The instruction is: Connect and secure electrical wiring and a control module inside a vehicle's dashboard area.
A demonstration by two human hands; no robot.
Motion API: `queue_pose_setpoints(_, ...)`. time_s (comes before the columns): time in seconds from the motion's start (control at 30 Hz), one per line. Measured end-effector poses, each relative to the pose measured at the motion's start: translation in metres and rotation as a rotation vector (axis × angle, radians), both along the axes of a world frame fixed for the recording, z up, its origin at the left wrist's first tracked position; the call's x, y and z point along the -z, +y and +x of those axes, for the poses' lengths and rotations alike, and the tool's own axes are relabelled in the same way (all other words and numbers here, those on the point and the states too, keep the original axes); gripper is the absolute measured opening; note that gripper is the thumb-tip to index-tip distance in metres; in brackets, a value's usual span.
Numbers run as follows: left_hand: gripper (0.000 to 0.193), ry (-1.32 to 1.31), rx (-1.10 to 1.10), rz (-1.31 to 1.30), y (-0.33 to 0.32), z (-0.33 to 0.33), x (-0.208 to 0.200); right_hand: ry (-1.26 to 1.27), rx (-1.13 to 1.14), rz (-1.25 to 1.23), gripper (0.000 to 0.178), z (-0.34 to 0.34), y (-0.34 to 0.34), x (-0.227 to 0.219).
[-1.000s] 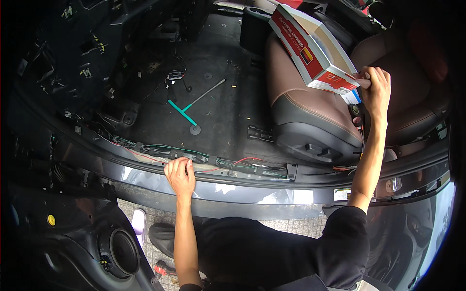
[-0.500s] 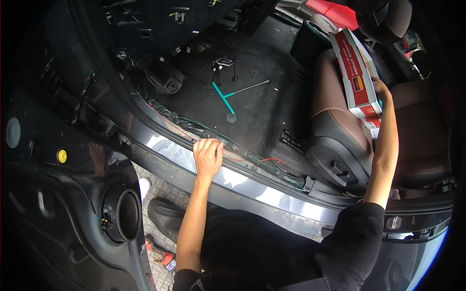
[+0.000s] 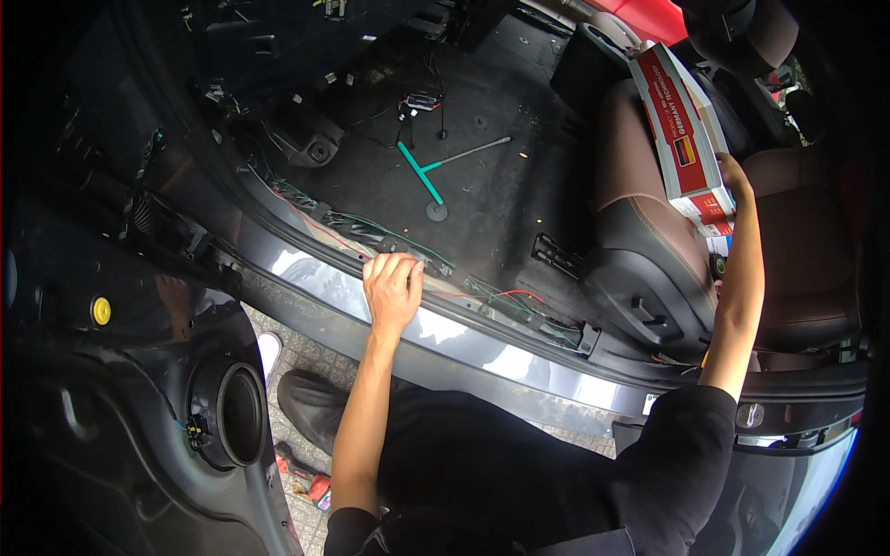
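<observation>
My left hand [image 3: 393, 292] rests on the car's door sill [image 3: 454, 334], fingers curled over its inner edge beside the red and green wires [image 3: 345, 243]. To the right, my right arm stretches to a red and white cardboard box [image 3: 669, 120] tilted on the brown front seat [image 3: 626, 148]. At the box's right side is my right hand [image 3: 736, 176]; its fingers are mostly out of sight there, and whether they grip anything is hidden.
On the bare dark car floor lie a green-handled T-shaped wrench [image 3: 422, 173] and a small black module [image 3: 423, 101] with cables. An open door panel with a round speaker [image 3: 239, 414] stands left. A red and black power tool [image 3: 301, 474] lies on the paving below.
The view has shifted slightly. My right hand stays by the box, its fingers a little differently placed at the side. My left hand keeps its place on the sill.
</observation>
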State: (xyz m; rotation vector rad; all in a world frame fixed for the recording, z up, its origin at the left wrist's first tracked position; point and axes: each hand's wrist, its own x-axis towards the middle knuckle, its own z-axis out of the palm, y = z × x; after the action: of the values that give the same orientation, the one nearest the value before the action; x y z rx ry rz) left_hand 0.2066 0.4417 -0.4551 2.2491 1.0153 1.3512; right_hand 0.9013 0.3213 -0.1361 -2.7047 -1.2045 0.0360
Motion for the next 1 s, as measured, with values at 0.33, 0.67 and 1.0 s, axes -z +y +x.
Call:
queue_pose_setpoints(0.33, 0.012, 0.001, -0.001, 0.036, 0.001, 0.003, -0.003, 0.090, 0.054, 0.417, 0.046, -0.018, 0.004, 0.000)
queue_pose_setpoints(0.67, 0.011, -0.018, -0.024, -0.019, -0.002, -0.002, -0.005, -0.325, -0.258, 1.767, 0.025, -0.189, -0.045, -0.083)
queue_pose_setpoints(1.0, 0.011, -0.050, 0.043, -0.018, -0.002, -0.003, -0.002, 0.970, -0.596, 0.149, 0.048, -0.481, 0.068, 0.154)
